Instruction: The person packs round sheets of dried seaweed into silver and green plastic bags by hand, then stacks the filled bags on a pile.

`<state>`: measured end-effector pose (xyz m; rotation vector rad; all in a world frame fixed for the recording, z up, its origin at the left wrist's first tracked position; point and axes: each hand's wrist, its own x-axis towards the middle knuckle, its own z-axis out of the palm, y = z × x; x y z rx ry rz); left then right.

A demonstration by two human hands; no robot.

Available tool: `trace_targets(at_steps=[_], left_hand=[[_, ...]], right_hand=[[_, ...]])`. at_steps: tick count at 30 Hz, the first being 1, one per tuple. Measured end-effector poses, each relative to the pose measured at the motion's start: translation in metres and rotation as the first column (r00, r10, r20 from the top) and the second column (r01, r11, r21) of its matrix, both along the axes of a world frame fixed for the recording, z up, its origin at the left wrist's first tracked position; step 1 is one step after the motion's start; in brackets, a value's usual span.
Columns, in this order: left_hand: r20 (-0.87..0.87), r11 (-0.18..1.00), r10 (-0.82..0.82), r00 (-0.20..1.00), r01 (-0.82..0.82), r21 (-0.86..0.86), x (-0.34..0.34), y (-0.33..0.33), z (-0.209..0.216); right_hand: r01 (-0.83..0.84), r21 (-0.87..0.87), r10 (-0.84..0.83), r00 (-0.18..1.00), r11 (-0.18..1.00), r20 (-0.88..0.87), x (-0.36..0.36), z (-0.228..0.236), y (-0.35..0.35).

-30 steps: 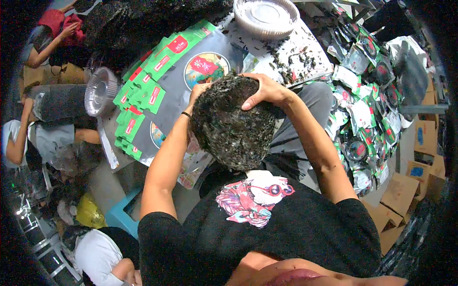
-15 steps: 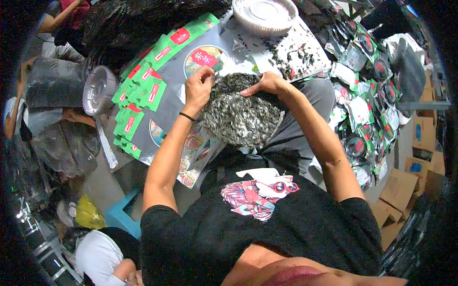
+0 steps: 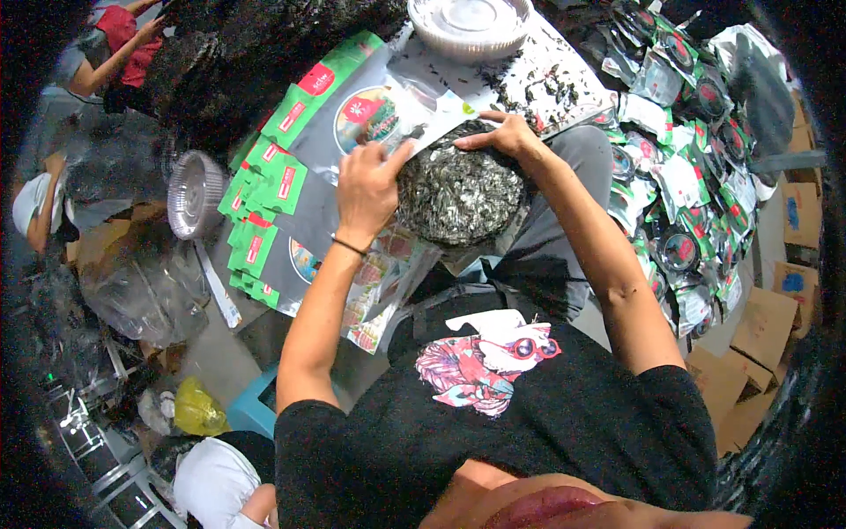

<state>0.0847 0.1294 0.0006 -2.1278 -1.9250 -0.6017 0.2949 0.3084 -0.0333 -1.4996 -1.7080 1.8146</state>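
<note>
Just beyond the person's black shirt, a dark round cake (image 3: pixel 463 201) sits above the lap. The right hand (image 3: pixel 513 141) grips its upper edge, thumb pressed on the face, other fingers partly hidden behind. The left hand (image 3: pixel 368 189) curls beside it, against clear film (image 3: pixel 441 122); whether those fingers pinch it, I can't tell. Nor can I make out whether the film wraps the cake, which I'd judge isn't sealed up yet. Past the hands, flat green-topped bags (image 3: pixel 286 172) look unfilled, while the heaped packets (image 3: pixel 683 198) at right seem done. A plastic tub (image 3: pixel 471 31) is cut off at its far rim; people at far left blur into shadow.
</note>
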Motion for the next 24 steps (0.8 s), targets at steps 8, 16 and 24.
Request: trace_targets(at_steps=[8,16,24], left_hand=[[0.41,0.975,0.223,0.884,-0.196,-0.107,-0.02,-0.034,-0.023],[0.209,0.913,0.114,0.971,-0.019,-0.408,-0.006,0.053,0.03],[-0.49,0.98,0.125,0.863,-0.185,-0.076,0.074,-0.006,-0.028]], right_hand=[[-0.003,-0.011,0.003,1.0,1.0,0.025,-0.011,-0.018,0.022],[-0.098,0.131,0.076,0.984,0.986,0.164,-0.013,0.0,0.019],[-0.239,0.222,0.149,0.922,0.945,0.358,-0.014,-0.001,0.034]])
